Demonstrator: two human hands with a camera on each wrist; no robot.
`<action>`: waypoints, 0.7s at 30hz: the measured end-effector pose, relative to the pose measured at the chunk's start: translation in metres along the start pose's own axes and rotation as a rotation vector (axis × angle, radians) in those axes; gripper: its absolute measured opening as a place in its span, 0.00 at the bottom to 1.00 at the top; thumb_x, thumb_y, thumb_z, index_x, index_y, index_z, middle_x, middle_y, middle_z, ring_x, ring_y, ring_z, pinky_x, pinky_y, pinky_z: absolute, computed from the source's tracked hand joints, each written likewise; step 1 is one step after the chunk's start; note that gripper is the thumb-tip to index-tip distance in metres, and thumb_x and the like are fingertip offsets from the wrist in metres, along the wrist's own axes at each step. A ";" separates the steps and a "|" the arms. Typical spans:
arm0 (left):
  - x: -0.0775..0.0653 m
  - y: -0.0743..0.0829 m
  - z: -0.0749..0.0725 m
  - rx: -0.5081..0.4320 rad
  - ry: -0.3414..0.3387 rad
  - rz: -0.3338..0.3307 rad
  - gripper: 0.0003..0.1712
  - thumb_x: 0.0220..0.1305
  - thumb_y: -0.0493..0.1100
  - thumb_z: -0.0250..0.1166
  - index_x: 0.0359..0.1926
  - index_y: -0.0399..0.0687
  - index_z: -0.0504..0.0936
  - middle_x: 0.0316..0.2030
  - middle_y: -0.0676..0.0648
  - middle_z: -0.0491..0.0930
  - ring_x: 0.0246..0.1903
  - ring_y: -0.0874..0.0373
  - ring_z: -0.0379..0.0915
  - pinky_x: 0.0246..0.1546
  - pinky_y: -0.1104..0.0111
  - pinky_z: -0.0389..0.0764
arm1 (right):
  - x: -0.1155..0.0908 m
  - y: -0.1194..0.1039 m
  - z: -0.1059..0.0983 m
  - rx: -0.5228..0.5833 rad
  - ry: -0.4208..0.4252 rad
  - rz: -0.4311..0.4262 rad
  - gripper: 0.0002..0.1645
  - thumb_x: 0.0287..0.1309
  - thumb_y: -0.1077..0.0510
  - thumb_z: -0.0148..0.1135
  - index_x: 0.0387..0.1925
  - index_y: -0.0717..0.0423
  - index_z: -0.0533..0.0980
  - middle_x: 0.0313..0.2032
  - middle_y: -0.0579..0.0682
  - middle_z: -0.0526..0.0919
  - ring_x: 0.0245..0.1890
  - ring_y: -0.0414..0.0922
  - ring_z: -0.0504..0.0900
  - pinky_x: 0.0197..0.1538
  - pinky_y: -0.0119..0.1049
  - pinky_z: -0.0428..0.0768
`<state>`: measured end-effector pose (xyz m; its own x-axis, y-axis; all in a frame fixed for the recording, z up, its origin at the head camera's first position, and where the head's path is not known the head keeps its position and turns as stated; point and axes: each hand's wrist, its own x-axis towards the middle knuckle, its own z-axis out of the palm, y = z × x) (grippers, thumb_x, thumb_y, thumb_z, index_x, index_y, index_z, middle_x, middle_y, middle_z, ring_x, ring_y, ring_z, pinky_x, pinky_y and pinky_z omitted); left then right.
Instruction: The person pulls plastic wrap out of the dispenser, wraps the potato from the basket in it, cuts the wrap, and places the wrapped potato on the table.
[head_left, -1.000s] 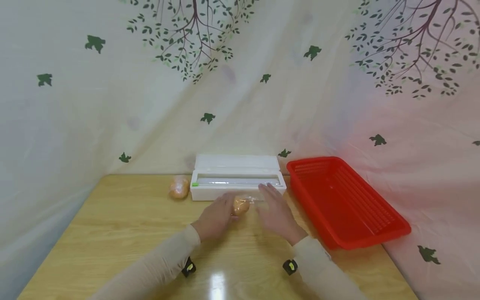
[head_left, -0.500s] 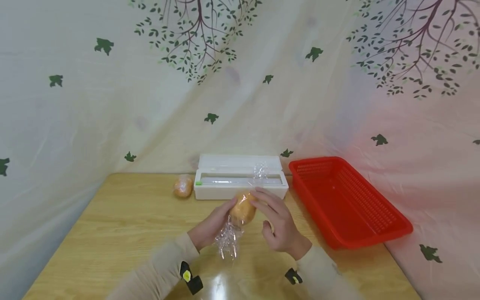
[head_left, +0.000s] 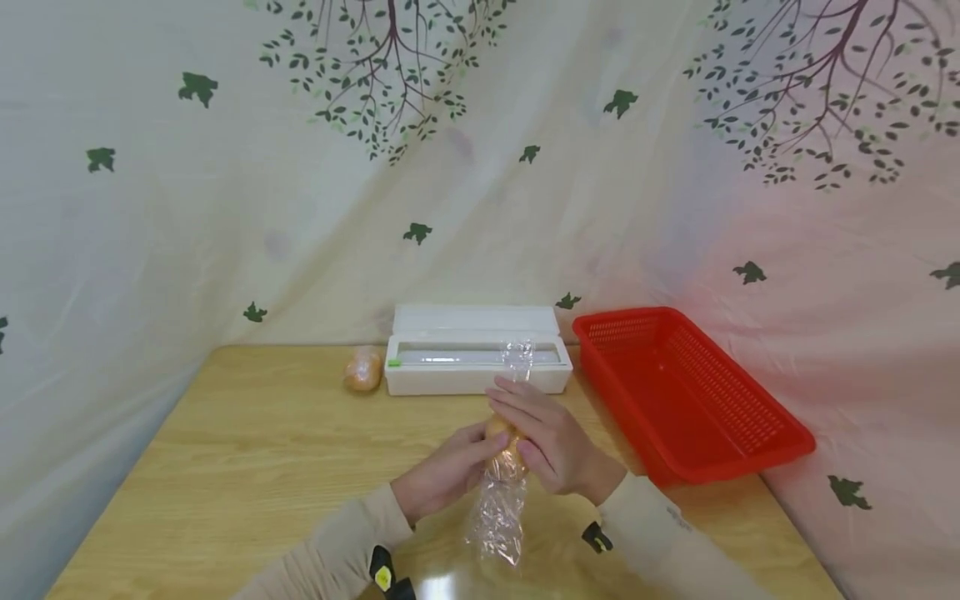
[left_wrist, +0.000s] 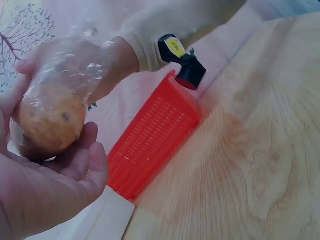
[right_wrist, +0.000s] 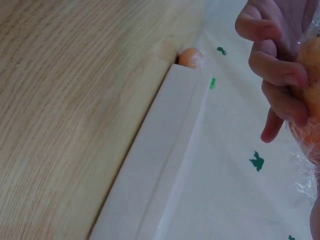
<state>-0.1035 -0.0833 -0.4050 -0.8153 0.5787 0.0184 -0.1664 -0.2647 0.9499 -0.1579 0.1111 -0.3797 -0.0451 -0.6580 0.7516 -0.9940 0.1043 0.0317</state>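
Observation:
An orange (head_left: 507, 457) wrapped in clear plastic film is held above the table between both hands. My left hand (head_left: 444, 471) grips it from the left, thumb on top and fingers curled beneath; the left wrist view shows the orange (left_wrist: 50, 120) against that palm. My right hand (head_left: 558, 440) lies over its right side, fingers fairly straight across the top and thumb beside it. Crumpled plastic film (head_left: 498, 521) hangs off the near end, and another loose tail of film (head_left: 517, 357) stands up at the far end. Part of the orange is hidden under the right fingers.
Behind the hands stands a white plastic-wrap box (head_left: 438, 382), lid raised, roll inside. A second wrapped orange (head_left: 363, 370) sits at its left end. To the right is a red plastic basket (head_left: 637, 417). A printed cloth (head_left: 337, 208) hangs behind the wooden table (head_left: 262, 450).
Both hands have drawn the orange nearer, away from the box. The right hand, apart from it a second ago, now covers it. The film tail swings out on the near side.

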 end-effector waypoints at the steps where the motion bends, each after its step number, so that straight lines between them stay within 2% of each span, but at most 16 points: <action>1: 0.000 0.000 0.000 0.033 0.015 -0.006 0.30 0.76 0.48 0.55 0.68 0.29 0.65 0.49 0.47 0.81 0.49 0.56 0.79 0.56 0.61 0.78 | -0.003 -0.001 0.001 0.017 -0.011 0.027 0.30 0.66 0.58 0.40 0.60 0.74 0.74 0.59 0.66 0.78 0.62 0.65 0.75 0.69 0.56 0.66; 4: -0.002 0.002 0.000 0.156 0.034 -0.004 0.29 0.72 0.44 0.61 0.65 0.29 0.68 0.48 0.45 0.82 0.47 0.55 0.80 0.53 0.61 0.80 | -0.009 -0.003 0.003 0.112 -0.021 0.134 0.28 0.65 0.61 0.42 0.61 0.72 0.74 0.59 0.65 0.79 0.61 0.62 0.76 0.68 0.54 0.68; 9: -0.006 0.010 0.000 0.285 0.069 -0.009 0.31 0.67 0.37 0.66 0.66 0.28 0.68 0.50 0.40 0.81 0.48 0.51 0.79 0.54 0.62 0.79 | -0.017 -0.009 0.010 0.374 0.025 0.291 0.24 0.65 0.68 0.43 0.60 0.70 0.72 0.54 0.63 0.81 0.52 0.54 0.82 0.56 0.43 0.81; 12: -0.008 0.012 0.000 0.302 0.117 -0.042 0.43 0.64 0.33 0.67 0.73 0.26 0.56 0.57 0.33 0.77 0.54 0.45 0.77 0.57 0.58 0.77 | -0.023 -0.015 0.018 0.551 0.067 0.398 0.24 0.65 0.72 0.40 0.60 0.72 0.70 0.52 0.66 0.81 0.50 0.50 0.83 0.51 0.39 0.83; 14: -0.010 0.013 0.000 0.310 0.156 -0.062 0.51 0.63 0.31 0.68 0.76 0.27 0.45 0.62 0.27 0.71 0.59 0.40 0.74 0.60 0.55 0.75 | -0.027 -0.020 0.023 0.671 0.095 0.488 0.24 0.68 0.71 0.38 0.61 0.74 0.69 0.53 0.70 0.79 0.52 0.48 0.81 0.53 0.38 0.82; 16: -0.011 0.012 0.000 0.313 0.184 -0.070 0.55 0.62 0.30 0.68 0.76 0.26 0.38 0.67 0.24 0.65 0.63 0.36 0.70 0.62 0.54 0.73 | -0.031 -0.025 0.028 0.785 0.121 0.582 0.23 0.71 0.68 0.37 0.61 0.75 0.68 0.55 0.73 0.76 0.55 0.45 0.79 0.55 0.36 0.80; 18: -0.012 0.010 0.000 0.315 0.211 -0.065 0.56 0.61 0.28 0.69 0.76 0.27 0.38 0.69 0.25 0.61 0.65 0.35 0.67 0.61 0.54 0.74 | -0.034 -0.029 0.032 0.893 0.141 0.669 0.23 0.72 0.64 0.40 0.62 0.75 0.66 0.56 0.74 0.73 0.56 0.43 0.78 0.56 0.35 0.79; 21: -0.010 0.005 -0.003 0.283 0.239 -0.035 0.55 0.59 0.25 0.69 0.77 0.28 0.42 0.69 0.27 0.60 0.66 0.33 0.64 0.58 0.57 0.77 | -0.036 -0.031 0.038 1.001 0.155 0.760 0.27 0.69 0.62 0.53 0.64 0.75 0.62 0.59 0.73 0.69 0.57 0.42 0.76 0.57 0.34 0.78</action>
<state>-0.0974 -0.0924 -0.4015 -0.9240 0.3780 -0.0569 -0.0634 -0.0047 0.9980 -0.1290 0.1033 -0.4333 -0.6909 -0.5791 0.4327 -0.3659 -0.2360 -0.9002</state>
